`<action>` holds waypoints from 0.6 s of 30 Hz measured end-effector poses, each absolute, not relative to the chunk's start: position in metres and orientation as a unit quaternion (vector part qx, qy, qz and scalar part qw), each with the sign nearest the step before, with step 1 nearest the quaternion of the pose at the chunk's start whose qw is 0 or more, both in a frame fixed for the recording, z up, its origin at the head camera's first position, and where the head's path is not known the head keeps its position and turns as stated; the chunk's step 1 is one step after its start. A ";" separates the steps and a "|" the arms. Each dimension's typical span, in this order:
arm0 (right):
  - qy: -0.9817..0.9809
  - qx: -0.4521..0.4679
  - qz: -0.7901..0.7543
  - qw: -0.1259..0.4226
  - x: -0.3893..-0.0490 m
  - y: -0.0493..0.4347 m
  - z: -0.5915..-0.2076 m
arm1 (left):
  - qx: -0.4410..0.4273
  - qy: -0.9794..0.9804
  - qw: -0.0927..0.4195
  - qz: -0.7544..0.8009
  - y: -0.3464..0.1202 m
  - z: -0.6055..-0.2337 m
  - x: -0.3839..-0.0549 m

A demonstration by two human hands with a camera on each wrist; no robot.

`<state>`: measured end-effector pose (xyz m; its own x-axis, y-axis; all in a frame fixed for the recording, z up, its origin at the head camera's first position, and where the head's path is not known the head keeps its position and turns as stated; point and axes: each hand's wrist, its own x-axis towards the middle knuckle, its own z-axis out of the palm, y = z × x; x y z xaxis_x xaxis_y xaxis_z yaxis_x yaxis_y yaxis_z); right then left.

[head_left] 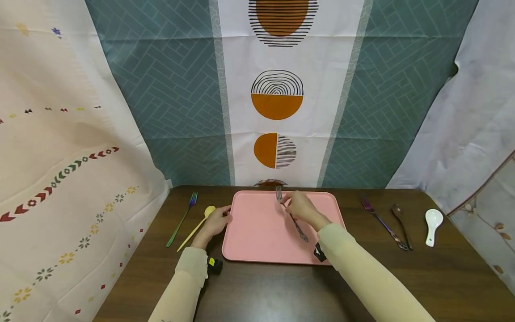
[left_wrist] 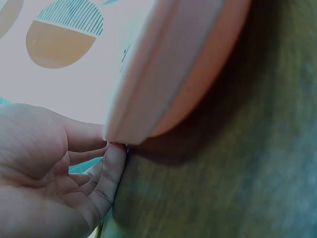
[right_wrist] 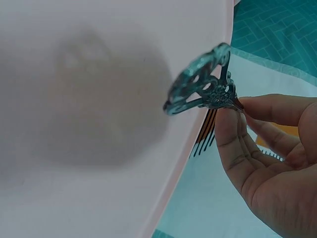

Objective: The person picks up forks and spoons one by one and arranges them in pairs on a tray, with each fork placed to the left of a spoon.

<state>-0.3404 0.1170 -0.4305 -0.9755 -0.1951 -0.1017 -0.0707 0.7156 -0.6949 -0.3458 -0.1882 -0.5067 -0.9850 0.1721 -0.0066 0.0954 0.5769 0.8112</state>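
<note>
The right hand (head_left: pixel 301 206), right of the frame's centre, pinches an ornate-handled fork (head_left: pixel 300 230) between thumb and fingers, tines toward the top, above a pink rectangular tray (head_left: pixel 257 232). The left hand (head_left: pixel 217 222), left of centre, touches the tray's left edge with its fingertips; I cannot tell whether it grips the rim. Just beside it lie a yellow spoon (head_left: pixel 197 228) and, farther left, a green-handled fork (head_left: pixel 181 228). On the dark brown worktop (head_left: pixel 281 290) at right lie a purple-tined fork (head_left: pixel 380 219), dark brown spoon (head_left: pixel 398 216) and white soup spoon (head_left: pixel 433 219).
</note>
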 end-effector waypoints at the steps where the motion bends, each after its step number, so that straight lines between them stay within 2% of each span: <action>1: 0.922 -0.070 -0.372 0.086 -0.341 0.115 -0.431 | 0.077 0.887 0.042 0.453 -0.189 -0.506 -0.346; 18: 0.919 -0.073 -0.372 0.104 -0.341 0.081 -0.435 | 0.070 0.889 0.052 0.450 -0.188 -0.502 -0.344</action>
<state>-0.3412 0.0810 -0.4354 -0.9679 -0.2115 -0.1361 -0.0572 0.7120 -0.6998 -0.3440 -0.1878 -0.5018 -0.9848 0.1709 -0.0297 0.0773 0.5857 0.8068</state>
